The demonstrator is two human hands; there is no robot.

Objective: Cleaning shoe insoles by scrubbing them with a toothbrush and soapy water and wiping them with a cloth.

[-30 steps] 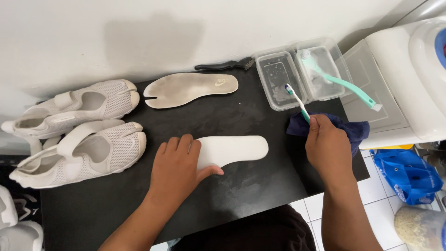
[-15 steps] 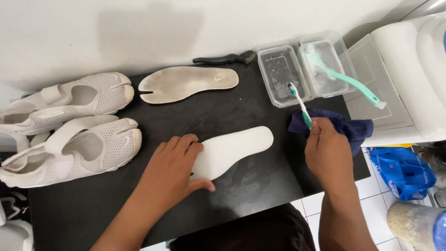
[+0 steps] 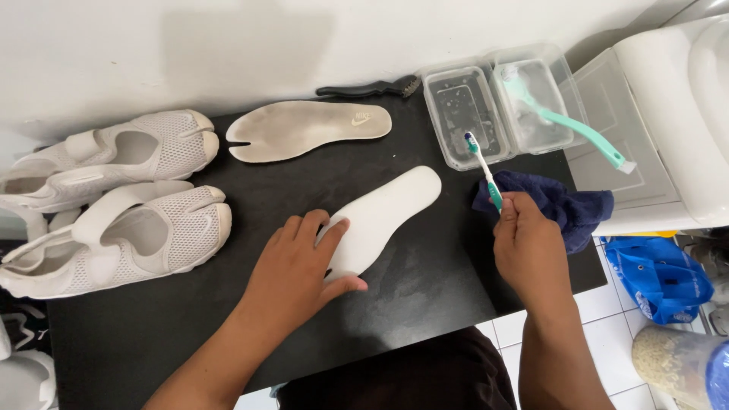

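**Two insoles, two shoes, one toothbrush on the go**

Quick count going left to right: two white mesh shoes [image 3: 114, 197] at about 9 o'clock on the black worktop [image 3: 190, 334], and two insoles. The dirty insole [image 3: 307, 130] lies at 12 o'clock. The white insole [image 3: 387, 209] sits dead centre, tilted, toe toward 1 o'clock.

Left hand [image 3: 292, 277] lies flat with fingers spread, pressing down the heel end of the white insole. Right hand [image 3: 531, 250] is at 3 o'clock, closed round the handle of a toothbrush [image 3: 482, 167], bristles up and away from the insole.

Around it: a dark blue cloth [image 3: 569, 203] just beside the right hand, two clear plastic tubs [image 3: 493, 106] at 1 o'clock, a teal brush [image 3: 566, 125] resting in the right one, and a black brush [image 3: 368, 89] by the wall.
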